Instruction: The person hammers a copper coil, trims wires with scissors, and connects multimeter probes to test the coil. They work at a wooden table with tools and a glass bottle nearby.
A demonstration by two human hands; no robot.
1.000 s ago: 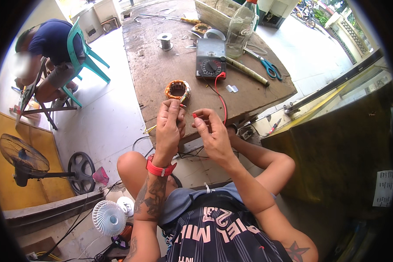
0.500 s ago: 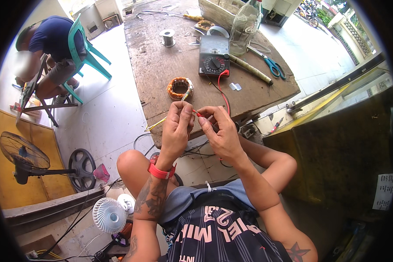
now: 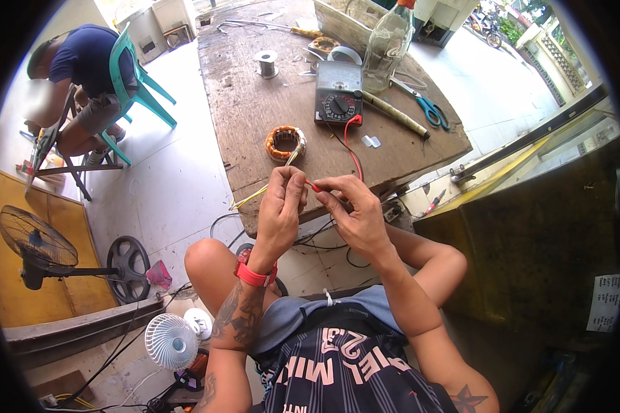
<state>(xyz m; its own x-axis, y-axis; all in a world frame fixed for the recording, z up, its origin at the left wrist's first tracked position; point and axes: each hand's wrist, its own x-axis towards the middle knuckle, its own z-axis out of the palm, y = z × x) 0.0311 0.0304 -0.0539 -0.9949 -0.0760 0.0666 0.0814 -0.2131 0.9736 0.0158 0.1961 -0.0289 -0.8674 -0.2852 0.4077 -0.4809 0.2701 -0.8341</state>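
Note:
My left hand [image 3: 280,210] is closed in a pinch at the table's near edge, holding thin lead wires [image 3: 291,159] that run to a ring-shaped copper-wound stator coil [image 3: 276,154] lying just beyond. Yellow wire ends [image 3: 249,198] stick out to its left. Facing it, my right hand [image 3: 358,215] pinches a red test probe [image 3: 313,186], its tip pointing at the left fingertips. Whether the tip touches a wire is hidden by the fingers. Behind the hands lies a black analog multimeter [image 3: 338,107] with a red lead [image 3: 353,151] plugged in.
On the wooden table [image 3: 244,103] are a solder spool [image 3: 267,64], blue-handled scissors [image 3: 430,110], a glass bottle [image 3: 388,51], a wrapped rod [image 3: 399,115] and another coil ring [image 3: 324,45]. Fans [image 3: 172,342] stand lower left. A person [image 3: 89,58] sits on a green chair [image 3: 122,69] at left.
Both hands keep their pinches, and my right hand has sunk slightly. The view has shifted a little; the things on the table lie as before.

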